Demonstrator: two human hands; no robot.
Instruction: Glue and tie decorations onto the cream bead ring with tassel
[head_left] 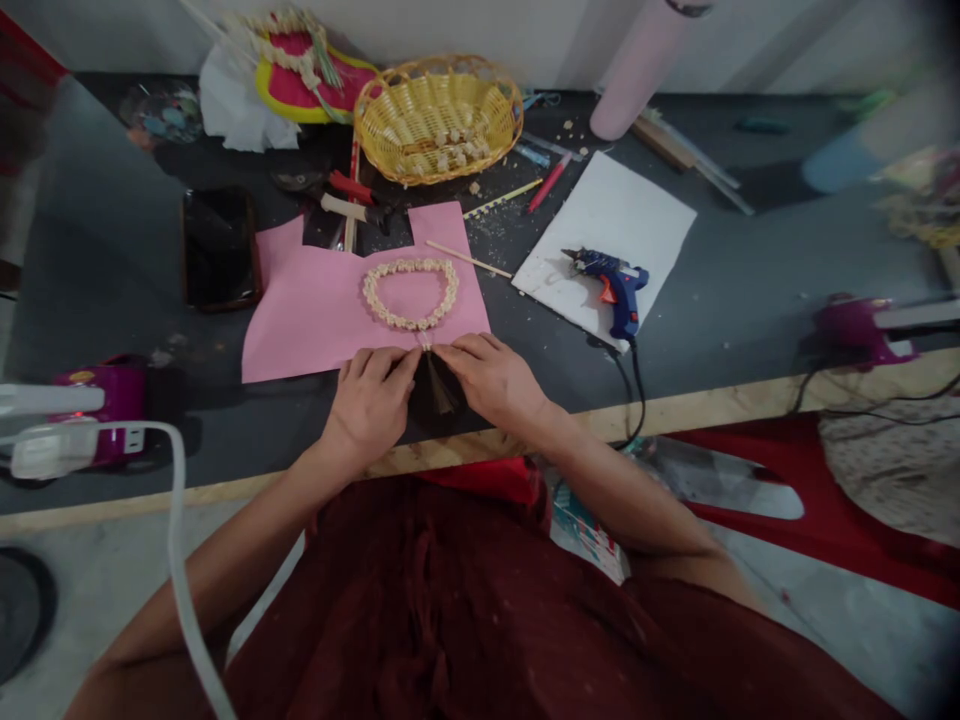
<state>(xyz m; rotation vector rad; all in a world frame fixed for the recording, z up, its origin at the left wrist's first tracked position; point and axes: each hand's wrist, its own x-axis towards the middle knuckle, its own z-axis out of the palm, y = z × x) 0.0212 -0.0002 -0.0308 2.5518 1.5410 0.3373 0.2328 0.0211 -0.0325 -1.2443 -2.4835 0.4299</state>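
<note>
A ring-shaped garland of small cream pieces [411, 266] lies on a pink sheet [315, 310]. From its near end a pale tie leads down to a dark, brush-like tassel [441, 390], which fans out over the table's front edge. My left hand [375, 395] pinches the tassel's top from the left, thumb and forefinger together. On the other side my right hand [495, 378] grips the same spot, its fingertips almost touching the left ones. The exact bit between the fingertips is partly hidden.
Right of the sheet, a blue glue gun [624, 295] rests on white paper [577, 230], its cord dropping over the edge. Behind are a yellow basket [439, 165] with cream pieces, a pink pen [550, 183] and a pink bottle [637, 70]. A phone [220, 248] lies left.
</note>
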